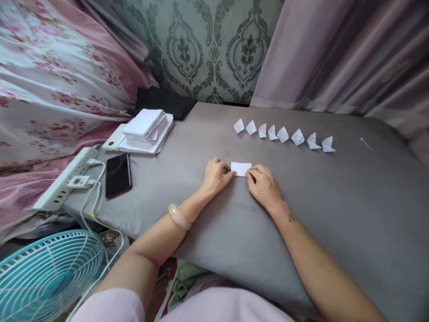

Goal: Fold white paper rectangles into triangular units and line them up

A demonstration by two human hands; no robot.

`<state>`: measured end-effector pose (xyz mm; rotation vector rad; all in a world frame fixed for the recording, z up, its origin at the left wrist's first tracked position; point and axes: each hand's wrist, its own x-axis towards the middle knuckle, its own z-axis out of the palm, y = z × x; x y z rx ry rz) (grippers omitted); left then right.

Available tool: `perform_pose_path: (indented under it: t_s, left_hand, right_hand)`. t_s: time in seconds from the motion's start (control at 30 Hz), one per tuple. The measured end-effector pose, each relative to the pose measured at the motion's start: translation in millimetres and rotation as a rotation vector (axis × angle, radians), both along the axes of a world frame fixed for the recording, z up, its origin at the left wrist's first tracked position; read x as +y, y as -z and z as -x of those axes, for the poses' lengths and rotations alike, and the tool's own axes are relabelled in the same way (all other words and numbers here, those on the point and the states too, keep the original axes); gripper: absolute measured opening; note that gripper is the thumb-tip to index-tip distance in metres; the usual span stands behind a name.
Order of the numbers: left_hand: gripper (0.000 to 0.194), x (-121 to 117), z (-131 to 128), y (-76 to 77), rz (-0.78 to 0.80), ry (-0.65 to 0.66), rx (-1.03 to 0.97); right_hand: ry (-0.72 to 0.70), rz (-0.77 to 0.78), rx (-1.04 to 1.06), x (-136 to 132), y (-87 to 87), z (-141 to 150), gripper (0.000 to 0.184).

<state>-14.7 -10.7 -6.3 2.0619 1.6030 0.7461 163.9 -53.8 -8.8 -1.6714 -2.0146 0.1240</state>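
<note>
With my left hand (217,175) and right hand (265,184) nearly closed, I pinch both ends of the white paper (241,168), probably for steadiness.

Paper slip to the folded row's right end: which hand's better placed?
Right, probably. The right hand is at the right edge of the paper slip, nearer that end of the folded row; the left hand, at the left edge, would reach farther.

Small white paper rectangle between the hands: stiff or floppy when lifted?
The small white paper rectangle is probably very light, being just a little paper. It may stay fairly stiff, since it looks flat and straight-edged. It might bend if squeezed inward, with left hand and right hand at opposite ends.
</note>
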Motion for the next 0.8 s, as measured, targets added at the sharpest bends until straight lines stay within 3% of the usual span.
perform_pose_path:
  t_s: [0.2,0.33,0.43,0.53,0.67,0.8]
  left_hand:
    - [0.015,4,-5,-1.5,0.155,-0.054,-0.159]
    - [0.009,-1,-4,-2.2,0.016,0.062,-0.242]
    - [0.003,-6,-3,-4.1,-0.261,0.138,-0.100]
    - [0.012,-10,-2,-6.0,-0.450,0.221,0.104]
    - [0.025,-12,0,-8.0,-0.487,0.304,0.309]
    - [0.025,-12,2,-6.4,-0.388,0.342,0.413]
  right_hand:
    - [0.012,-0.036,0.100,3,4.8,0,0.027]
    - [0.057,-0.282,0.132,4,2.8,-2,0.050]
    - [0.078,-0.424,0.027,2,-1.6,-3,0.043]
    - [0.060,-0.427,-0.046,-1,-4.0,-2,0.021]
    - [-0.011,-0.386,-0.114,-2,-3.9,0,0.017]
    - [-0.111,-0.317,-0.173,-1,-2.1,0,0.017]
